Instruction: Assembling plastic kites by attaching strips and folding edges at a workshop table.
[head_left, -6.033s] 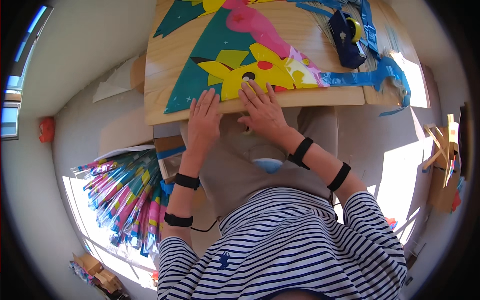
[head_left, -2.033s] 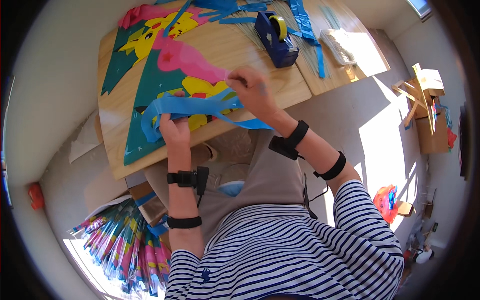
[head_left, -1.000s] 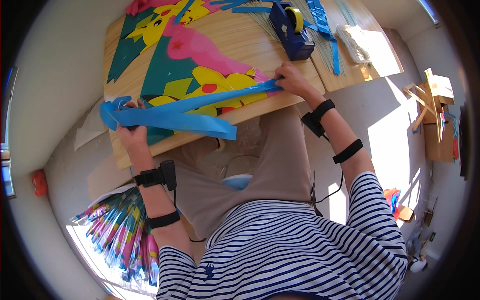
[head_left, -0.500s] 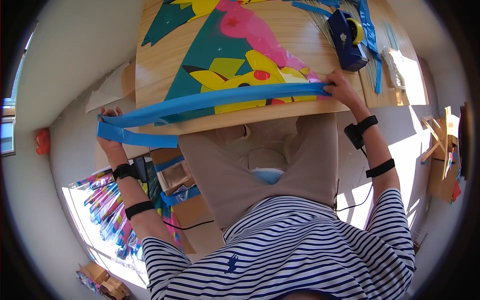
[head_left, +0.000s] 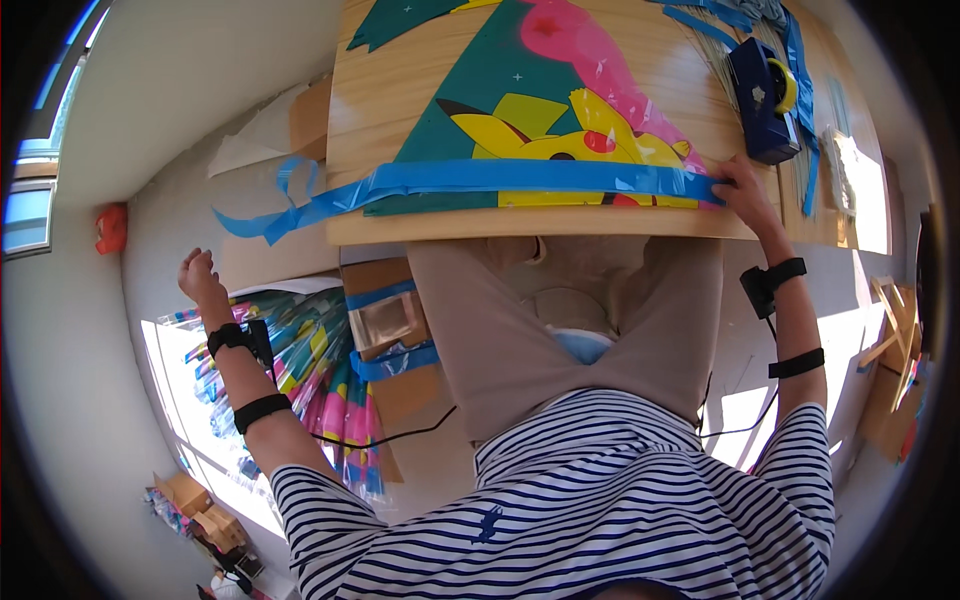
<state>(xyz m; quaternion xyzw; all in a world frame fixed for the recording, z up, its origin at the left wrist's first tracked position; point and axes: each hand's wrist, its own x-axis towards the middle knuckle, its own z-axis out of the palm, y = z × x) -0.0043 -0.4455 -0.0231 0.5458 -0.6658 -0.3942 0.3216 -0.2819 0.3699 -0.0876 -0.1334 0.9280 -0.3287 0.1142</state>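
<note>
The right hand (head_left: 750, 197) holds the blue strip (head_left: 480, 177) near the tabletop's (head_left: 375, 110) front edge; the left hand (head_left: 203, 277), empty fingers half-curled, extends beyond the front-left corner.

No lettering or numbers can be read; a small dark emblem (head_left: 488, 525) marks the striped shirt (head_left: 600, 500).

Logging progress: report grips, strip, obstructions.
Left grip empty. Right grip on right end of blue strip. Strip across printed panel, left end loose past table. Tape dispenser near right grip, clear of strip.
</note>
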